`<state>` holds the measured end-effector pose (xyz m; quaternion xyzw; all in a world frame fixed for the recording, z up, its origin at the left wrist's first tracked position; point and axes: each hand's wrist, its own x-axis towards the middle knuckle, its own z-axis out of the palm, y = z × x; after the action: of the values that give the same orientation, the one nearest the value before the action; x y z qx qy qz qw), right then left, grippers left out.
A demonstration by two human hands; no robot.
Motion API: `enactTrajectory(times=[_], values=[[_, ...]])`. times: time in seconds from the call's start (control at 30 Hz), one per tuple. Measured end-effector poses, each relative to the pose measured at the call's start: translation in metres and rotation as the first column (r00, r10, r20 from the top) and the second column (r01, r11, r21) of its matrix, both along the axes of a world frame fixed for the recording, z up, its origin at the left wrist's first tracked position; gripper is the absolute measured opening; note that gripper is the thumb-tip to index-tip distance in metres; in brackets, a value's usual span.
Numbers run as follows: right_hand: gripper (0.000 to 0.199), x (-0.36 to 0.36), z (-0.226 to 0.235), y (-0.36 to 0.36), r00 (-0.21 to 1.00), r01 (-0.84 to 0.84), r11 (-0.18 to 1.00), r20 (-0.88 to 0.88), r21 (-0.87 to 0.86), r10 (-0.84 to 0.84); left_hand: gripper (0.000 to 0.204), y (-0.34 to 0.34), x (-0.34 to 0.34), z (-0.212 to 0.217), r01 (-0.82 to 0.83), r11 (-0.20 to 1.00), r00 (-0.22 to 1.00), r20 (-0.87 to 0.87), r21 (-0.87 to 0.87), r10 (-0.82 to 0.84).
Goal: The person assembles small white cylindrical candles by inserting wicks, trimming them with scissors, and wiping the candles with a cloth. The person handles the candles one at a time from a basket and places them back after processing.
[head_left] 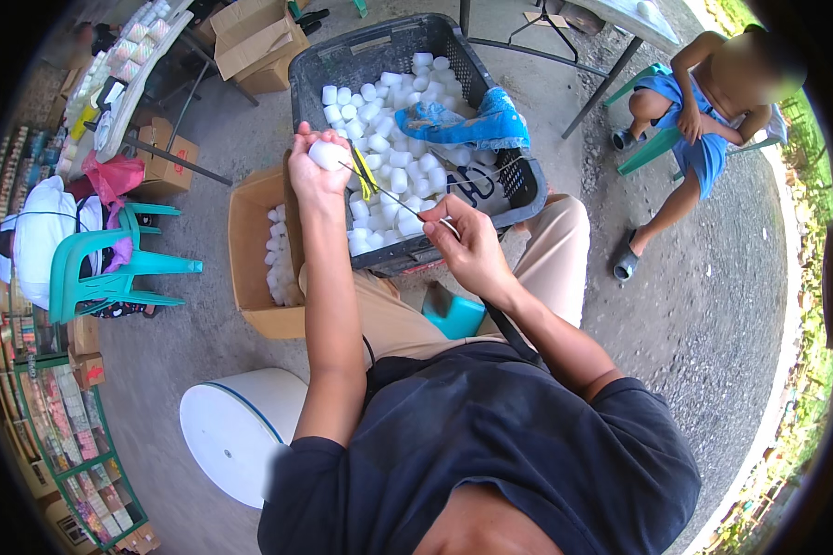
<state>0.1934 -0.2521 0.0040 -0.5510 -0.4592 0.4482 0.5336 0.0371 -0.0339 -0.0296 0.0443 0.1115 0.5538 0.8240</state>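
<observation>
My left hand [315,176], palm up over the near left part of the crate, holds a short white cylinder [327,155] between its fingers and palm. A thin dark rod [393,197] is pinched in my right hand [465,239], and its far tip meets the white cylinder. Close beside my left fingers is a narrow yellow-and-black piece [363,174], whose kind I cannot make out. Below both hands, the black plastic crate [301,79] holds a heap of similar white cylinders [400,159]. A frayed blue sheet [477,122] lies over its right side, near dark looped handles [472,185].
An open cardboard box [250,222] with more white cylinders adjoins the crate's left side. A white round container [236,430] is at my left. Teal plastic chair [111,254] stands further left. At right, another person [699,120] sits; a table [634,20] is behind.
</observation>
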Motion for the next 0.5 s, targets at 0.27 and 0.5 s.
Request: enactTrajectory(times=[0.27,0.5], values=[[0.008,-0.008,-0.002,0.021,0.987,0.112,0.989,0.104,0.093,-0.122,0.038,-0.047,0.046,0.004,0.361,0.88,0.916,0.059,0.31,-0.397],[0.007,-0.003,0.007,0.014,0.98,0.077,0.994,0.177,0.072,-0.089,0.065,-0.053,0.038,0.041,0.146,0.938,0.966,-0.159,-0.313,-0.203]])
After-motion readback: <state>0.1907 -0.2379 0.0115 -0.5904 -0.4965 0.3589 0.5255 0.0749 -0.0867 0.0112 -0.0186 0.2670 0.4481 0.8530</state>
